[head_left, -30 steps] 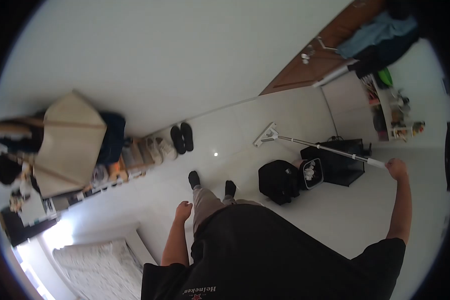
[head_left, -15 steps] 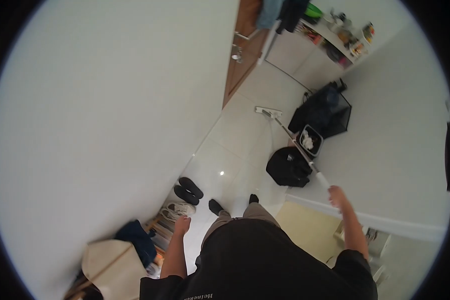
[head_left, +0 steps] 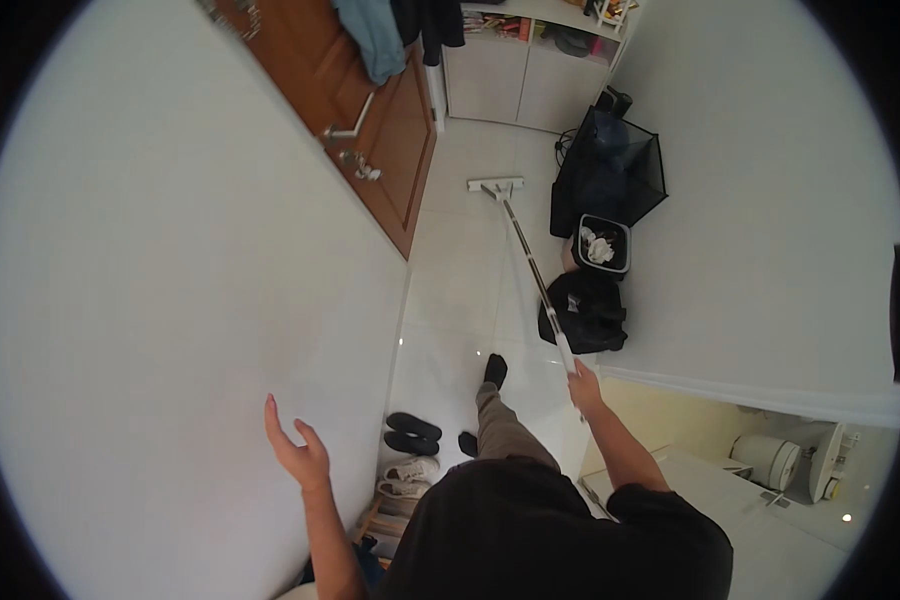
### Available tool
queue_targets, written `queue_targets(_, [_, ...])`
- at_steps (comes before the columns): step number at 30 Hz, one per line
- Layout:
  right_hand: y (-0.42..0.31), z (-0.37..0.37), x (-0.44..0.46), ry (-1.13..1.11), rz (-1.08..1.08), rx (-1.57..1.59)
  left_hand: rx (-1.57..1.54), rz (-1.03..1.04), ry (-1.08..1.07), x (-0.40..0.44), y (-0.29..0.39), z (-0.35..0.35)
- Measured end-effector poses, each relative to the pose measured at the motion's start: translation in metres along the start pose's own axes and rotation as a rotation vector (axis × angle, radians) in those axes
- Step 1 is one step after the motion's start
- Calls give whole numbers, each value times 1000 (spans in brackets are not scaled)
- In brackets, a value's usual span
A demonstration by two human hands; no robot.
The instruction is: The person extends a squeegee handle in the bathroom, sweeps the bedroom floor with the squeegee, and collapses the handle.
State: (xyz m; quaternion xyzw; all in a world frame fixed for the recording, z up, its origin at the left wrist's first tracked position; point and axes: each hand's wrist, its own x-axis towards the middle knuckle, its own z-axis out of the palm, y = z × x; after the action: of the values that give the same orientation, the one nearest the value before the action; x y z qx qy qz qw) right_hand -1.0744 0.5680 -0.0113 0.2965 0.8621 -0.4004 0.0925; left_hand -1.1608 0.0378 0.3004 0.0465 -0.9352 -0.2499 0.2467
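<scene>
My right hand (head_left: 584, 388) is wrapped around the white grip of a long-handled mop (head_left: 536, 272). The handle slants away from me across the pale tiles. Its narrow white head (head_left: 495, 185) rests on the floor to the right of the wooden door. On the other side, my left hand (head_left: 302, 452) is raised near the white wall, fingers and thumb apart, holding nothing. Below and to the right of that hand, black slippers (head_left: 413, 433) and light sneakers (head_left: 410, 478) are lined up along the wall.
Along the right wall are a black bag (head_left: 585, 312), a small bin (head_left: 603, 245) with crumpled paper, and a dark hamper (head_left: 610, 170). The brown door (head_left: 385, 150) has a metal handle and hanging clothes. A pale cabinet (head_left: 485, 80) stands at the back; a toilet (head_left: 770, 460) shows lower right.
My view has swung, and I have stepped forward with one foot. The left hand has lifted outward with its fingers spread. The mop handle is now steeper, still in my right hand.
</scene>
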Motion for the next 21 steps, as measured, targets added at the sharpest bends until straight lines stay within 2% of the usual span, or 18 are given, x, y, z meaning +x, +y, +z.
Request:
queue_targets(1, [-22,9,43,67,12,-23,-87,-21,-4,19,9,9])
queue_targets(3, [-89,0,111,154,-17,26,-51,2,-81,41,1,37])
queue_targets(5, [-153,-14,166,126,135,-29,-88,-130,-262,22,-9,68])
queue_targets(6, [-151,-4,201,157,136,-5,-69,-185,-381,7,-7,77])
queue_targets(8, [-195,-19,228,32,246,-90,-42,-274,-634,-34,-12,89])
queue_targets(9, [-200,-7,243,29,309,-125,-53,-338,-836,-38,-39,99])
queue_targets(11, [-200,12,264,1,271,-198,58,-592,-1211,-72,-77,97])
queue_targets(12, [-179,25,261,-33,206,-211,194,-535,-1381,-96,-106,92])
queue_targets(13, [-151,35,242,-27,183,-222,328,-461,-1542,-116,-139,90])
queue_targets(14, [-125,40,209,-16,159,-233,274,-627,-1644,-135,-170,86])
queue_targets(15, [-108,29,159,-117,234,-270,219,-798,-1744,-145,-187,82])
queue_targets(16, [-59,23,94,-137,249,-338,217,-777,-1754,-150,-183,81])
queue_targets(18, [-29,-1,-33,-279,406,-353,241,-707,-1812,-128,-187,94])
queue_targets(19, [-24,-14,-97,-339,466,-331,316,-565,-1786,-108,-182,111])
queue_targets(20, [-30,-30,-155,-414,530,-331,331,-476,-1677,-78,-166,128])
queue_targets(21, [-38,-41,-208,-394,564,-307,344,-391,-1570,-51,-152,146])
